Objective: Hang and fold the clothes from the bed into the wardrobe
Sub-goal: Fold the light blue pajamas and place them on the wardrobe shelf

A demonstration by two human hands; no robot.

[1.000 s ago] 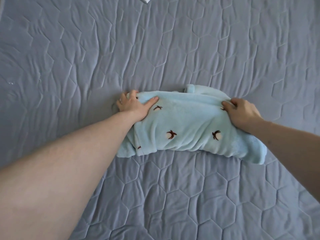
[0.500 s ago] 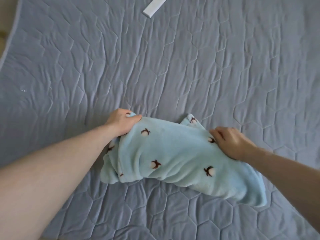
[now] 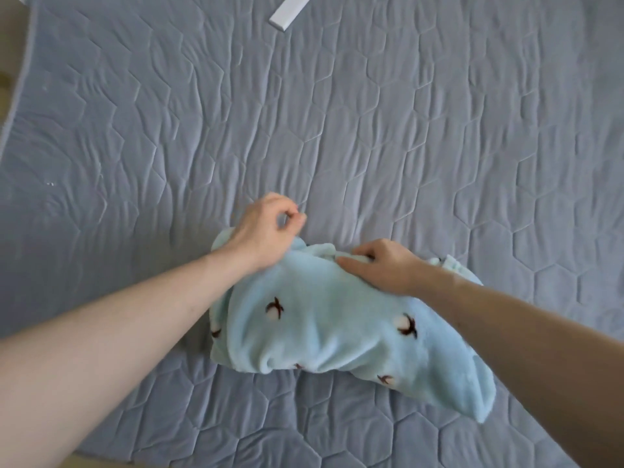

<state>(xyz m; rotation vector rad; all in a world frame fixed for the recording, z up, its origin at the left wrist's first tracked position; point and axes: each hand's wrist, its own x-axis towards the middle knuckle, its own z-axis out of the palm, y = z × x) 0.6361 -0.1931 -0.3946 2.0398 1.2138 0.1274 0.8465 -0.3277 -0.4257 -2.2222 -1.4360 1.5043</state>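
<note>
A light blue fleece garment (image 3: 331,332) with small brown-and-white motifs lies bunched and folded on the grey quilted bed cover (image 3: 371,130). My right hand (image 3: 381,266) grips the garment's far edge near its middle, fingers curled into the fabric. My left hand (image 3: 266,231) hovers at the garment's far left corner. Its fingers are curled toward the thumb with nothing between them, and its wrist crosses over the cloth. A loose flap of the garment hangs toward the lower right.
A white flat strip (image 3: 292,10) lies on the cover at the top. The bed's left edge (image 3: 20,79) curves down the left side, with floor beyond it. The near edge of the bed runs along the bottom left.
My left hand has let go of the garment's left corner and lifted away. My right hand has slid left along the far edge, and the garment is bunched narrower.
</note>
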